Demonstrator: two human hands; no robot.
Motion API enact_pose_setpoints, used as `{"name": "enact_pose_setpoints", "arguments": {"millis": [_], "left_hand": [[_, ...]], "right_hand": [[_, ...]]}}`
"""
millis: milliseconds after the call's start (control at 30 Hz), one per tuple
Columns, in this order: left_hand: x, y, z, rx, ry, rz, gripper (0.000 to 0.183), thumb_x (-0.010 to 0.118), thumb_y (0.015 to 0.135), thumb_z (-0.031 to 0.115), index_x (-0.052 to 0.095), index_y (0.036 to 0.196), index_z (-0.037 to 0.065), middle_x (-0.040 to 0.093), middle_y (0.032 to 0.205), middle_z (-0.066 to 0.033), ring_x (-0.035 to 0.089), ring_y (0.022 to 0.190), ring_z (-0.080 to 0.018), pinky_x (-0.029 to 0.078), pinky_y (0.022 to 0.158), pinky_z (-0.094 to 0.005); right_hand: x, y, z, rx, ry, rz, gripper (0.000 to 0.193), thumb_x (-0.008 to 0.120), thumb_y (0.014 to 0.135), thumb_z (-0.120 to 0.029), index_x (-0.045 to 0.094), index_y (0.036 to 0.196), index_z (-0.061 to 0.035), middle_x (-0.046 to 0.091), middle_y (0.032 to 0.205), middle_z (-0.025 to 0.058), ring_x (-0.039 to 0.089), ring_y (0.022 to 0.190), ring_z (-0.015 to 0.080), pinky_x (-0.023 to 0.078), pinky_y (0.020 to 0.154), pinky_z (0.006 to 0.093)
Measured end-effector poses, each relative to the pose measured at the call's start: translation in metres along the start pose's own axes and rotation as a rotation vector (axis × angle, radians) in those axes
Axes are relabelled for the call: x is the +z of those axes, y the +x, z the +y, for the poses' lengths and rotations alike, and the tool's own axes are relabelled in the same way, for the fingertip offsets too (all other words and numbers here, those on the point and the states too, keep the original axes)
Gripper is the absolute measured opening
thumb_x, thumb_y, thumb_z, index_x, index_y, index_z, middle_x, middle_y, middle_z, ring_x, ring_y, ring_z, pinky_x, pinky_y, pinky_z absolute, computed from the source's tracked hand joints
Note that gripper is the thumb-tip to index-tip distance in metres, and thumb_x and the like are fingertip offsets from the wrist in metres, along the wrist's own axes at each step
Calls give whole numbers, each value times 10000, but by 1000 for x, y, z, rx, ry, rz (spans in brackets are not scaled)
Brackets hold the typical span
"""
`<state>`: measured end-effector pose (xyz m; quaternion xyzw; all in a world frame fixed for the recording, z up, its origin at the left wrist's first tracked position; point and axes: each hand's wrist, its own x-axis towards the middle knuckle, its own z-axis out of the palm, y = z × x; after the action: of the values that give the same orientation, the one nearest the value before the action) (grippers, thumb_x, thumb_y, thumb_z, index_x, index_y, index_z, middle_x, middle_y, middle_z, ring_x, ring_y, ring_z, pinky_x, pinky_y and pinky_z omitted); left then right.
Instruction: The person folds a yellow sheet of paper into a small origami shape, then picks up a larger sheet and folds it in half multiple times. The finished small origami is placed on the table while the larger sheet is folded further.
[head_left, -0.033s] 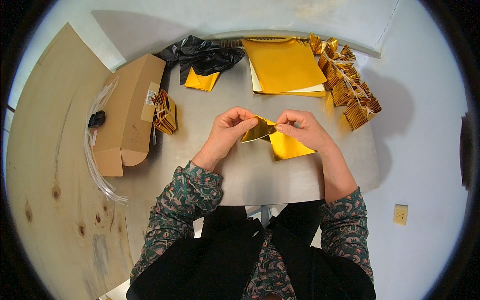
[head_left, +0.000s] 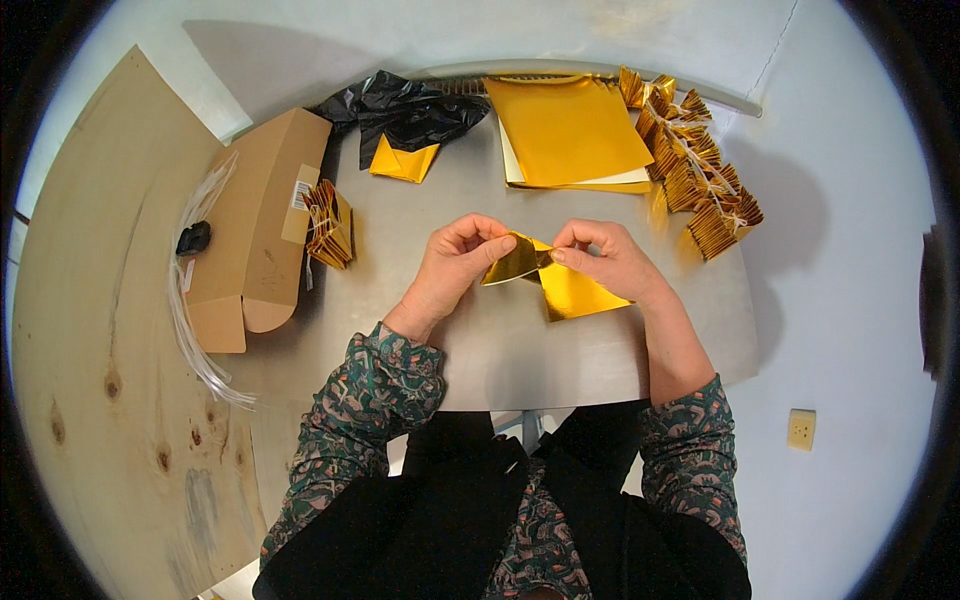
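Note:
A sheet of shiny gold paper (head_left: 583, 293), partly folded, is held above the metal table between my two hands. My left hand (head_left: 452, 264) pinches its left flap between thumb and fingers, and a pale edge shows along that flap. With thumb and fingertips closed, my right hand (head_left: 612, 260) grips the paper near the middle fold. The wider square part hangs below the right fingers, tilted toward me. Beyond my hands lies a stack of larger gold sheets (head_left: 570, 130), with a white sheet edge showing among them.
Bundles of pleated gold paper (head_left: 725, 225) tied with white strands line the right edge. A cardboard box (head_left: 255, 215) lies at left, beside another gold bundle (head_left: 330, 228) and white strands (head_left: 192, 320). Black plastic (head_left: 420, 112) and a folded gold piece (head_left: 404, 162) sit at the back.

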<state>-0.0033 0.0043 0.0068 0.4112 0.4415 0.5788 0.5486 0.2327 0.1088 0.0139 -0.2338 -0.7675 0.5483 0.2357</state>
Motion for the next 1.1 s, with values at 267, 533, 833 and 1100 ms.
{"name": "enact_pose_setpoints", "arguments": {"millis": [267,533,833,1100], "left_hand": [[-5,-2,1,-10,4,-33,42,705,1023,125,691,1041,90,665,887,61,566,743,-9,455,643,-183],[3,-4,-1,141,25,-19,79,696,1031,150,677,1075,88,662,943,59,560,791,-9,446,666,-182],[3,-4,3,-66,-223,-19,114,660,1055,181,679,1089,73,671,949,40,620,851,-40,506,773,-197],[-4,-3,4,94,336,-108,195,681,1054,212,675,964,39,603,847,76,510,786,-17,436,694,-197]], "right_hand": [[2,1,-4,-3,-30,-21,138,711,995,-168,682,950,-40,597,801,-62,496,722,41,429,647,231],[5,-1,-9,-147,-31,26,155,710,993,-184,674,953,-38,636,835,-34,538,749,69,459,685,251],[6,-2,-8,-97,28,-43,152,695,1002,-182,666,963,-38,606,827,-46,519,772,63,446,722,236],[-5,0,0,13,14,-8,172,675,1029,-192,659,969,-31,615,874,-49,540,853,58,453,792,235]]}}
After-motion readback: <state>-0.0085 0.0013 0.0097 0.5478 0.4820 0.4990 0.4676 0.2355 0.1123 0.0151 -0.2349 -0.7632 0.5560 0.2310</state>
